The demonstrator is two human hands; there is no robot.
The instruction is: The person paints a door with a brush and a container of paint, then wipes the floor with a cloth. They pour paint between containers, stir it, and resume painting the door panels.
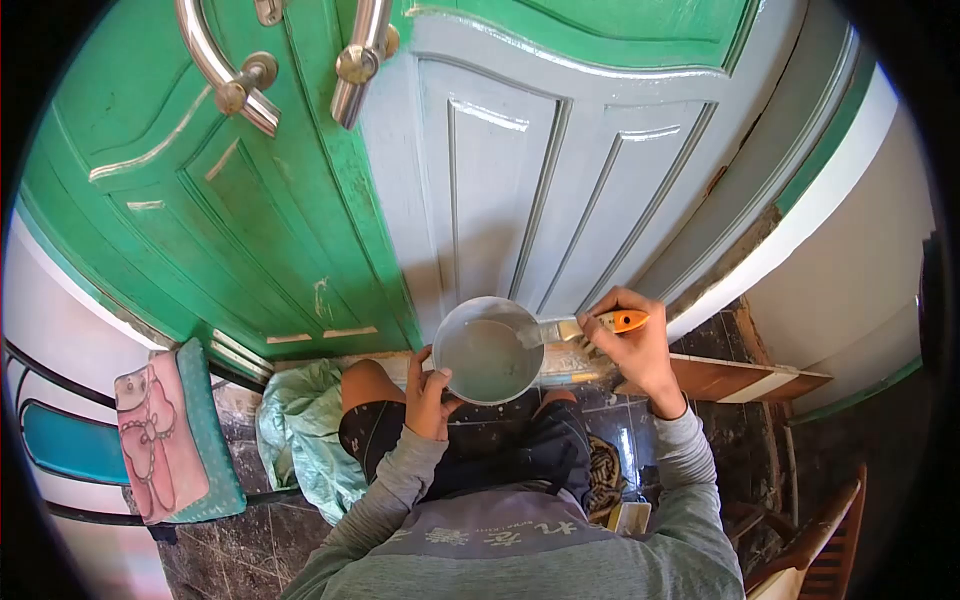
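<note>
A round metal pot (pixel 478 370) with light grey paint inside is held up over my lap. Its left side is gripped by my left hand (pixel 428 392), thumb at the rim and fingers around the outside. In my right hand (pixel 638 345) is a paintbrush (pixel 590 325) with an orange handle end. The brush lies sideways, its paint-coated bristles at the pot's right rim. Just beyond the pot stands a door panel (pixel 490 190) with wet-looking grey paint low down and green above.
A green door leaf (pixel 230 220) with a curved metal handle (pixel 225 75) stands at left. A chair with a pink-and-teal cushion (pixel 165 435) is left of me, beside a crumpled light green sheet (pixel 312 430). A wooden board (pixel 730 378) and a wooden chair (pixel 825 540) are at right.
</note>
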